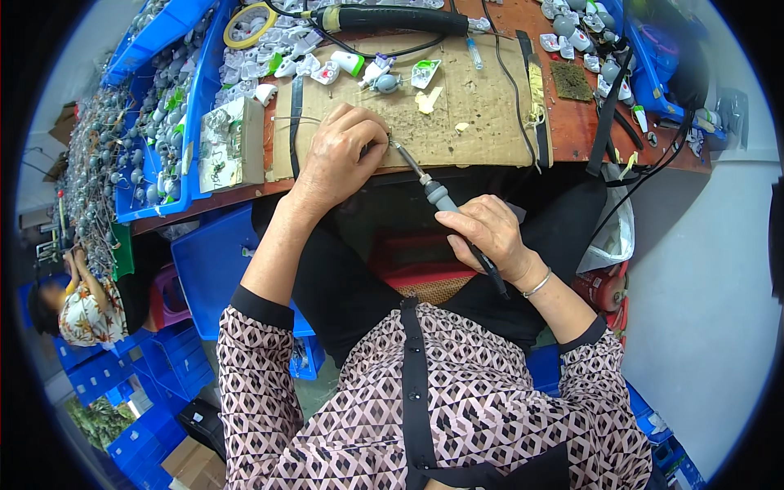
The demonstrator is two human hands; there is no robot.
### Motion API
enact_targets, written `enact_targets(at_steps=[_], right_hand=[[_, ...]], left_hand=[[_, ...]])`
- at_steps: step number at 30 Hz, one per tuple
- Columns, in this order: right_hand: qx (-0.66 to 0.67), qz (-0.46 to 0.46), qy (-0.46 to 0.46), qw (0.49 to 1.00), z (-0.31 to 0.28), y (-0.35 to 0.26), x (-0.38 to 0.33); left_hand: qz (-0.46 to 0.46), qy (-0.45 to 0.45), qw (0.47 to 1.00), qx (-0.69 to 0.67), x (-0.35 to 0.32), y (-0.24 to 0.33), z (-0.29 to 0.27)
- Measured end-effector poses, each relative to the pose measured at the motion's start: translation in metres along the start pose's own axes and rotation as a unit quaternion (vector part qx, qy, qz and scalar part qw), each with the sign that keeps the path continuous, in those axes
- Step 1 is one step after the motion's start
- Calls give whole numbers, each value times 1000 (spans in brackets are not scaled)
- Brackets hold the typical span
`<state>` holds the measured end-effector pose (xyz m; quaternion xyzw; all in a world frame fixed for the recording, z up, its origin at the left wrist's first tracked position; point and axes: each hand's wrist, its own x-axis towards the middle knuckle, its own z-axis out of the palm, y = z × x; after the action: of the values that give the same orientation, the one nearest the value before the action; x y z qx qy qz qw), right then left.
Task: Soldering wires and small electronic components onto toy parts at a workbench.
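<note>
My right hand [488, 237] is wrapped around the grey handle of a soldering iron [441, 200]. Its metal tip points up and left, toward the fingertips of my left hand [347, 151]. Those fingers are pinched together over the near edge of a cardboard sheet [482, 106]; whatever they hold is too small or hidden to make out. A thin wire [296, 119] runs out to the left from behind that hand. Beyond the fingers lie a grey ball-shaped part [385, 82] joined to a white piece, and a green-and-white plastic shell [425, 73].
Blue bins of grey and white parts [167, 147] stand at the left, and another blue bin [653, 73] at the right. A black tube-like handle [392, 20] crosses the back, near a tape roll [250, 25]. Dark cables hang at the right. Another person [90, 306] sits far left.
</note>
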<state>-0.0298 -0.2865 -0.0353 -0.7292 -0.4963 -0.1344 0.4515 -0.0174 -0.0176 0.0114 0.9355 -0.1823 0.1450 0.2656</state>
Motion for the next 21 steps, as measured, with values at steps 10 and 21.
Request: enact_targets(at_steps=[10,21], right_hand=[[-4,0,-14,1000,2,2,-1],[-8,-3,-15,1000,-1,2,-1]], left_hand=[[0,2,1000,2,-1,-1,2],[1,-2,1000,11,0,-1,1]])
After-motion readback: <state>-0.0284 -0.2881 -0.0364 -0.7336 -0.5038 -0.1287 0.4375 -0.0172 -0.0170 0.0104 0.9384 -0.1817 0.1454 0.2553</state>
